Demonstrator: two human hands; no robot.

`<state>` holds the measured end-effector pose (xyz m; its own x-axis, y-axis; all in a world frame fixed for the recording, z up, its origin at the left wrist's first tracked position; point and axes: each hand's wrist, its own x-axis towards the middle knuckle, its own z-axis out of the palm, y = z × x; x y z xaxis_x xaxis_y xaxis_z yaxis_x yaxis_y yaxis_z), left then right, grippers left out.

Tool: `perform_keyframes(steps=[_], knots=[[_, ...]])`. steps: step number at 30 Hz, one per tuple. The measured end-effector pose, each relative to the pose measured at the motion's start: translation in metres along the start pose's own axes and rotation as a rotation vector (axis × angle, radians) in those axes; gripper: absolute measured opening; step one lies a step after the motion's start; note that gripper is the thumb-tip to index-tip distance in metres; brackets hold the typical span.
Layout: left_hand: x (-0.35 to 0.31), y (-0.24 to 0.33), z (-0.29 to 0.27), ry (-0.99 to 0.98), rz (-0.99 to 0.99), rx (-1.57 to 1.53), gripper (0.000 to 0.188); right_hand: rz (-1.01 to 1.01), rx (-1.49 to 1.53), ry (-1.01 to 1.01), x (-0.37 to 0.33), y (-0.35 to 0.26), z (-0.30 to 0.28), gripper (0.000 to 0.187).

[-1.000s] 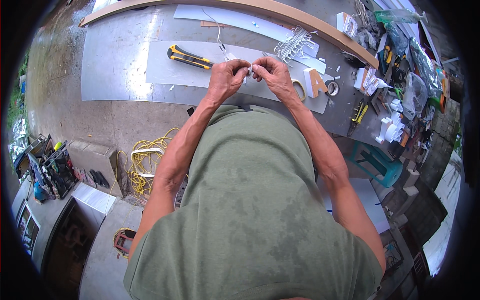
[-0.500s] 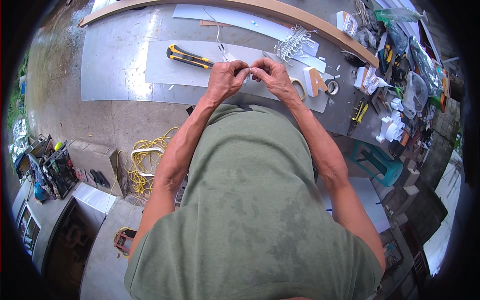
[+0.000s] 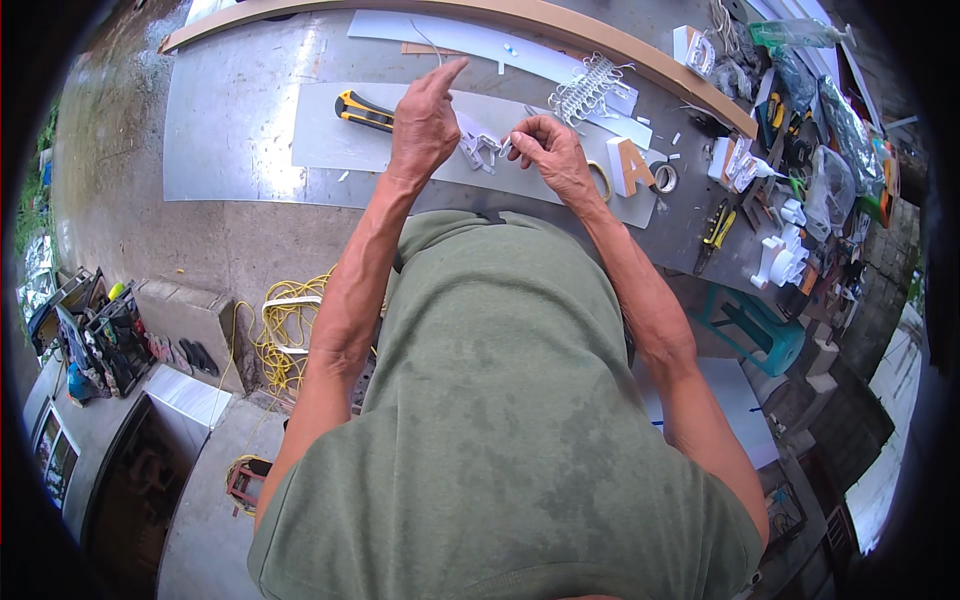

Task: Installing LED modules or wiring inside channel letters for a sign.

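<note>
My left hand [image 3: 425,128] is raised above the bench with its fingers stretched out toward the far side, beside a thin pale wire [image 3: 425,37]. No object shows in it, though its palm side is hidden. My right hand [image 3: 554,158] is closed in a pinch on a small thin white piece [image 3: 505,147], too small to name. Between the hands lies a white angular shape [image 3: 477,148], partly covered by my left hand. A yellow and black utility knife [image 3: 364,110] rests left of my left hand, its front end hidden.
Right of my right hand stand a block letter with a brown face [image 3: 629,166] and a tape roll [image 3: 665,176]. Beyond lies a bundle of looped white wire modules [image 3: 585,92]. Yellow-handled pliers [image 3: 718,225] and a teal stool [image 3: 760,330] are farther right. A long brown bar [image 3: 590,32] edges the bench.
My left hand has left the pinch beside my right hand and moved up and left, its fingers straightening. The white shape between the hands is now uncovered. My right hand has shifted slightly right.
</note>
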<state>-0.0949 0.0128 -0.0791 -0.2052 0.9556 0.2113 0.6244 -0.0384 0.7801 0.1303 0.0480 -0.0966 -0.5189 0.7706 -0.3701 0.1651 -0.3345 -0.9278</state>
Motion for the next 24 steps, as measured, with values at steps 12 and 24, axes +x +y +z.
perform_keyframes(steps=[12,24], knots=[[-0.047,-0.015,0.005,-0.121,0.046,0.165,0.037,-0.243,-0.418,0.092,0.033,-0.011,0.015,0.014],[-0.032,-0.021,0.015,-0.126,0.079,0.014,0.025,-0.314,-0.593,-0.168,0.060,-0.012,0.011,0.020]])
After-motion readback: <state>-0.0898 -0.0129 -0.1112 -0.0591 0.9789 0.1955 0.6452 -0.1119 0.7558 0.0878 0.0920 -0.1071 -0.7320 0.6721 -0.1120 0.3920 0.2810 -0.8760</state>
